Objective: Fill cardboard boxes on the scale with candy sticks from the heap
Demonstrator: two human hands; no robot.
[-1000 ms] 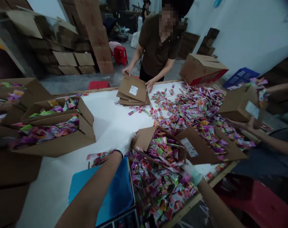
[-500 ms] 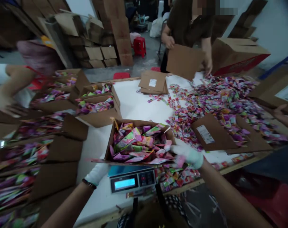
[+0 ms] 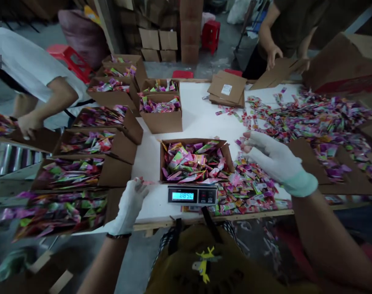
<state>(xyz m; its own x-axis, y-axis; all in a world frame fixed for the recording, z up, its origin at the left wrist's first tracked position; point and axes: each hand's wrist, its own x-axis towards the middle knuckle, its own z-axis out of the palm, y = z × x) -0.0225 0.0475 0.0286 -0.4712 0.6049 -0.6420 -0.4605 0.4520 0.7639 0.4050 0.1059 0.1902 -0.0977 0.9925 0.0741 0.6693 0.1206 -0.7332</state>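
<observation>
An open carton (image 3: 228, 157) full of colourful candy packets (image 3: 192, 161) rests on a digital scale (image 3: 192, 195), whose display is lit. My left hand (image 3: 132, 202), in a white fingerless-tipped glove, is left of the scale, its thumb and fingers pinched on a thin pink packet (image 3: 150, 182). To the right of the carton, my right hand (image 3: 273, 159), gloved too, is raised over loose packets (image 3: 253, 185) with its fingers apart and nothing in them.
Filled cartons (image 3: 116, 171) line the left side, and two more (image 3: 161, 122) stand behind the scale. Flat cardboard (image 3: 227, 87) lies at the back. A packet pile (image 3: 326, 118) spreads right. One person (image 3: 47, 77) works at left, another (image 3: 291, 32) handles cardboard at back right.
My right hand has let go of the carton and moved up and right. My left hand is apart from the carton. The view has shifted left, and the far person's cardboard is now folded.
</observation>
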